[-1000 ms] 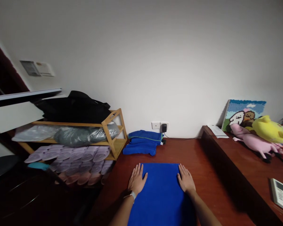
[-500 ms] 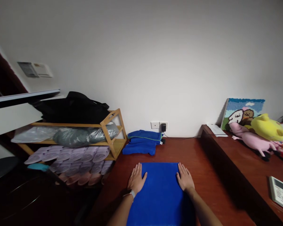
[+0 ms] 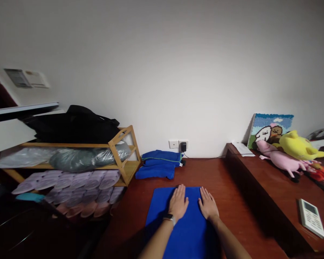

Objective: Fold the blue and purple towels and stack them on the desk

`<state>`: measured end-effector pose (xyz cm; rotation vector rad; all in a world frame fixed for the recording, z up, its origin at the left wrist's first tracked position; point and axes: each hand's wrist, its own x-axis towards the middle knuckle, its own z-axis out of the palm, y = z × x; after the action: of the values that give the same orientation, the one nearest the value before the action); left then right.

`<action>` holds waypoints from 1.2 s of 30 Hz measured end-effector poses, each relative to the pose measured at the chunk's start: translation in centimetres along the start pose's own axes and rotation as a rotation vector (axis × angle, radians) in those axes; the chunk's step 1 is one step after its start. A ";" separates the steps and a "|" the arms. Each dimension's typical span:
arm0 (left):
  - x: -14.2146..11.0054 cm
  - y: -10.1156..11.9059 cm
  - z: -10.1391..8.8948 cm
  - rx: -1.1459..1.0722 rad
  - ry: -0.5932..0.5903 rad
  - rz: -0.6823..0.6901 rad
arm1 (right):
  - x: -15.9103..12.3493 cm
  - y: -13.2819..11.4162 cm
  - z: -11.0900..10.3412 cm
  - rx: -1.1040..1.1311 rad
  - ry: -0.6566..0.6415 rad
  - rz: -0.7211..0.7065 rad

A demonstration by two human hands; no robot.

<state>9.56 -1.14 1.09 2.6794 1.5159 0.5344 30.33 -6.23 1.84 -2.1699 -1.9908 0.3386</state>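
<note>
A blue towel [image 3: 162, 212] lies spread flat on the reddish wooden surface [image 3: 221, 180] in front of me. My left hand [image 3: 178, 205] rests palm down near the towel's middle, fingers stretched out, a watch on the wrist. My right hand [image 3: 208, 205] lies flat beside it toward the towel's right edge, fingers also extended. Behind the towel, by the wall, sits a stack of folded blue towels [image 3: 159, 164].
A wooden rack [image 3: 122, 151] at left holds a black bag [image 3: 72, 124], wrapped bundles and rows of slippers [image 3: 78, 180]. A wall socket with a plugged charger [image 3: 182, 146] is behind. A raised ledge at right carries plush toys [image 3: 288, 153], a picture [image 3: 271, 127] and a remote [image 3: 311, 217].
My left hand slid right from the towel's left edge to its middle, close to my right hand. The view shifted slightly right.
</note>
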 end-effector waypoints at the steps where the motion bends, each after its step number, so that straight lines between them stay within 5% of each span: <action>1: 0.3 1.8 0.8 -0.036 -0.020 0.060 | 0.0 0.0 -0.1 -0.002 -0.003 -0.005; 4: 0.7 5.2 2.8 -0.109 -0.084 0.115 | -0.1 -0.1 -0.4 -0.009 -0.014 -0.017; 7: 0.5 4.8 3.3 -0.114 -0.137 0.066 | -0.1 -0.1 -0.5 -0.017 -0.010 -0.010; 17: -3.5 -8.5 -1.5 0.065 -0.132 -0.176 | -0.1 0.0 -0.2 -0.007 -0.003 -0.005; 21: -4.7 -11.6 -2.6 0.101 -0.111 -0.250 | -0.2 0.0 -0.1 -0.019 0.000 -0.006; 36: -4.7 -11.8 -2.2 0.086 -0.056 -0.264 | 0.1 0.3 0.5 -0.027 0.007 -0.006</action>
<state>-3.13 0.86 -0.35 2.4703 1.8764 0.3861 30.48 -6.17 1.32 -2.1776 -2.0099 0.3049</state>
